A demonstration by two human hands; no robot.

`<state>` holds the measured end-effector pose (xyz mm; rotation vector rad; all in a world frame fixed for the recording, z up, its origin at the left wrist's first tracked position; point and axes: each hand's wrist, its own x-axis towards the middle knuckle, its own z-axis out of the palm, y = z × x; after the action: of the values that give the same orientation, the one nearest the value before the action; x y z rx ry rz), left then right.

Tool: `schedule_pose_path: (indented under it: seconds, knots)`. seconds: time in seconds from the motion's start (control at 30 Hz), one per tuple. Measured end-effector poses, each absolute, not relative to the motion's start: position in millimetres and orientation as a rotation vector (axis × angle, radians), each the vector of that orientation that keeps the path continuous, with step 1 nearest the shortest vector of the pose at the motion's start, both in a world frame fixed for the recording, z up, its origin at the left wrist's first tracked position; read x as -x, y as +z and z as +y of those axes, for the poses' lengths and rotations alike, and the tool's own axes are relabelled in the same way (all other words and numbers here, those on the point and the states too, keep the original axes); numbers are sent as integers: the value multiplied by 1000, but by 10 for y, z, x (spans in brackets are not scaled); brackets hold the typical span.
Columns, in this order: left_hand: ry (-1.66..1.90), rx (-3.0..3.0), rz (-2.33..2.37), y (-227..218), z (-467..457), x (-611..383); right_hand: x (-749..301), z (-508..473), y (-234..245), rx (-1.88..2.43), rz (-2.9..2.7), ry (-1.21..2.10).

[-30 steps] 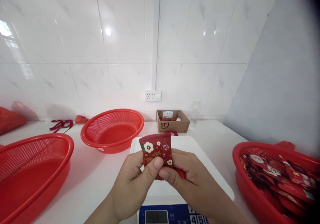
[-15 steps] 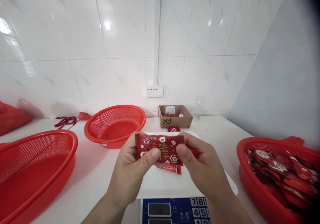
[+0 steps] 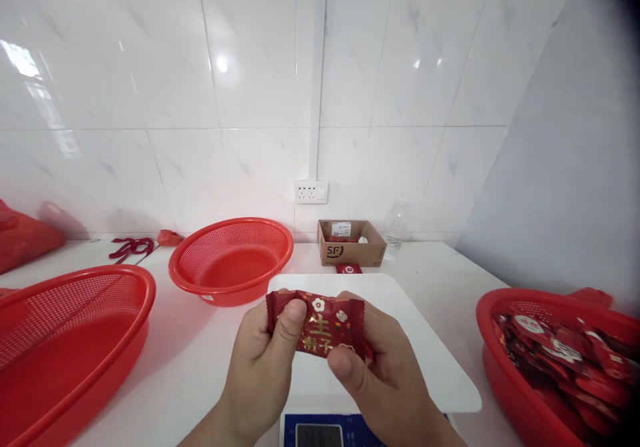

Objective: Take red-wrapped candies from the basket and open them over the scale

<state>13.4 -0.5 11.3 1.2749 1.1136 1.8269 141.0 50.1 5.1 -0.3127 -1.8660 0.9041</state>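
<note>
Both my hands hold a small dark red packet (image 3: 320, 325) with gold characters and white flowers, just above the white platform of a digital scale (image 3: 420, 360). My left hand (image 3: 267, 360) pinches the packet's left end with its thumb on top. Pinching the lower right part is my right hand (image 3: 380, 374), whose fingers are closed round it, with something red partly hidden under them. The scale's blue panel and display (image 3: 314, 434) show at the bottom edge.
A red mesh basket (image 3: 60, 340) stands at the left, another (image 3: 231, 260) sits behind the scale. A red basket (image 3: 555, 367) at the right holds several red packets. A cardboard box (image 3: 351, 243), a clear bottle (image 3: 397, 228), a red packet (image 3: 349, 268) and a wall socket (image 3: 312, 192) lie at the back.
The packet was turned from upright to lying flat, then lowered toward the scale. My hands have drawn closer together on it. The small red piece seen below the packet is now hidden.
</note>
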Motion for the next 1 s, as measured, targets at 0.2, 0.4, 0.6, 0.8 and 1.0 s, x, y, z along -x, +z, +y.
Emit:
schedule_pose_path:
  seconds: [0.2, 0.4, 0.6, 0.8, 1.0]
  knots:
    - [1843, -1323, 1063, 99, -19, -144, -1358, 471, 22, 342, -1848, 898]
    - [1678, -1377, 971, 87, 22, -88, -1354, 478, 21, 345, -1834, 837]
    - [1634, -1456, 956, 56, 5, -50, -1351, 482, 37, 310, -1808, 869]
    - [1605, -1504, 1054, 36, -19, -105, -1386, 505, 26, 314, -1785, 801]
    - [1545, -1384, 951, 33, 1, -126, -1389, 494, 12, 283, -1744, 638]
